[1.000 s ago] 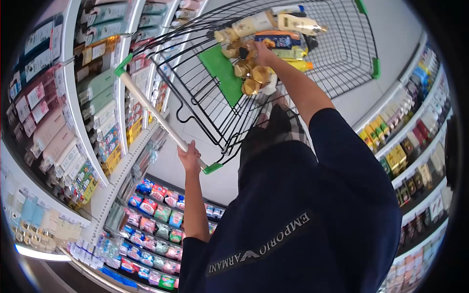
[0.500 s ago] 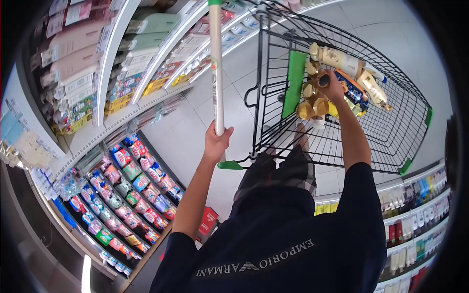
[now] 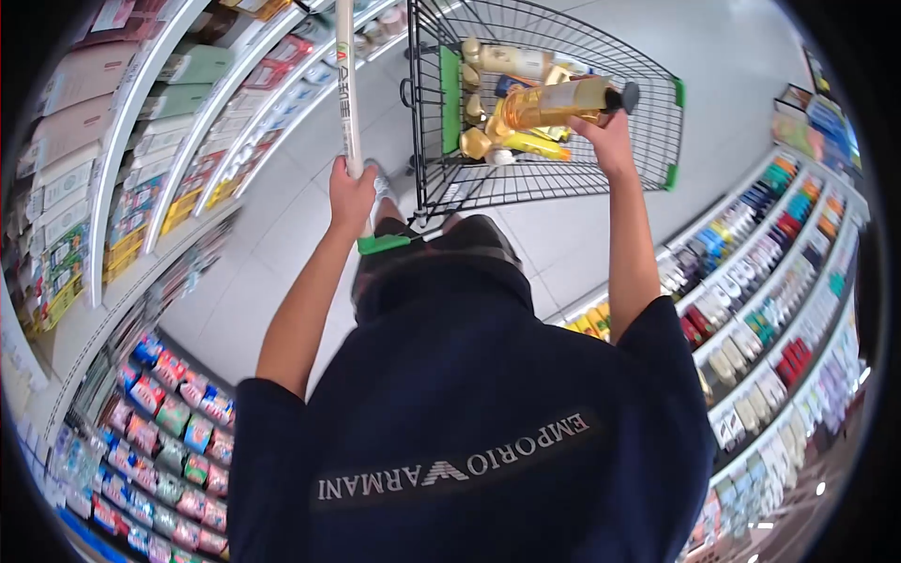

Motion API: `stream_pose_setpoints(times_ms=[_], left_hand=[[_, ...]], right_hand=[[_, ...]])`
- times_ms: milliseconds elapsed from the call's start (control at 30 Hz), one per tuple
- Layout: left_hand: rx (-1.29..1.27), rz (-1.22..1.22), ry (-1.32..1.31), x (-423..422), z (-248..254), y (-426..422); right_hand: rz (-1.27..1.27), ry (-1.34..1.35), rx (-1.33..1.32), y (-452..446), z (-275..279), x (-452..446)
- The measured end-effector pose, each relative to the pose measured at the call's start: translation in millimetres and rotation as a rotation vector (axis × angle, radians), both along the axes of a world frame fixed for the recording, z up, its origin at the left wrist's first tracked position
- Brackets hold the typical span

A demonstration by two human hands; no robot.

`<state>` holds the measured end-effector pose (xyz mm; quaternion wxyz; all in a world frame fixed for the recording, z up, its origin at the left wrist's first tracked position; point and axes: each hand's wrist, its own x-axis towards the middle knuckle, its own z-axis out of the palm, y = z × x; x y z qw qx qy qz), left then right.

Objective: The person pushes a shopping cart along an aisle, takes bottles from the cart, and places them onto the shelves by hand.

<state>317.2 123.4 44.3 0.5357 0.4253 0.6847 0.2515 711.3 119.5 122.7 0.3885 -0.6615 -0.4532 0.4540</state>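
Observation:
My left hand [image 3: 352, 195] is wrapped around the white handlebar [image 3: 347, 103] of a black wire shopping cart [image 3: 450, 103] with green trim. Over the basket, my right hand [image 3: 603, 141] grips a large bottle [image 3: 554, 101] of amber liquid near its black cap. The bottle lies almost level, cap end to the right. Beneath and beside it in the basket are a cream-coloured bottle [image 3: 511, 62], several gold-capped items [image 3: 475, 143] and a yellow pack [image 3: 537, 145]. The held bottle hides part of these goods.
Shelves of boxed goods [image 3: 84, 122] rise on the left, with a rack of colourful packs [image 3: 174, 413] below. On the right, curved shelves [image 3: 751, 310] hold bottles and tubes. Pale floor tiles [image 3: 253, 244] lie under the cart.
My right hand has lifted the amber bottle up from among the goods and moved it towards the cart's far end. The view has turned, showing more of the right shelves. My left hand stays on the handlebar.

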Motion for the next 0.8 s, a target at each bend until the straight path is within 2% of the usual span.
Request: stream_pose_setpoints(times_ms=[67,133,167,267,333,400,433,500,600,633,700,733,800], left_hand=[[0.041,-0.01,-0.084,10.6,-12.2,0.3],[-0.017,0.042,-0.153,29.9,-10.8,5.9],[-0.096,-0.013,-0.129,36.1,-7.3,8.6],[-0.006,-0.065,-0.146,66.8,-39.2,10.9],[-0.083,-0.106,-0.221,80.9,-31.1,13.8],[-0.221,-0.3,-0.364,88.2,-19.2,17.6],[-0.223,-0.297,-0.364,88.9,-11.3,18.6],[-0.377,-0.391,-0.684,87.5,1.8,17.8],[-0.374,-0.643,-0.479,73.3,26.3,28.7],[-0.37,-0.639,-0.475,66.5,33.1,34.9],[-0.451,-0.514,-0.888,50.1,49.6,43.9],[-0.452,-0.514,-0.878,37.5,70.4,51.8],[-0.452,-0.632,-1.383,7.6,128.0,71.1]], right_hand=[[-0.177,0.501,0.166,-14.0,42.1,-9.9],[-0.163,0.505,0.205,-21.2,82.1,-30.0],[-0.133,0.621,0.234,-21.3,100.7,-43.9],[-0.074,0.843,0.255,-16.6,141.9,-76.7],[-0.051,0.899,0.281,-12.8,155.1,-100.4],[0.066,1.097,0.319,-5.1,160.0,-120.3],[0.074,1.092,0.32,-1.9,160.0,-129.0],[0.092,1.113,0.317,6.3,160.1,-145.1],[0.106,1.124,0.31,20.6,151.7,-173.2],[0.126,1.157,0.298,26.2,148.8,-181.9],[0.099,1.171,0.269,32.8,142.9,-196.4],[0.098,1.18,0.273,36.8,140.6,-204.4],[0.139,1.291,0.276,45.2,133.3,-222.1]])
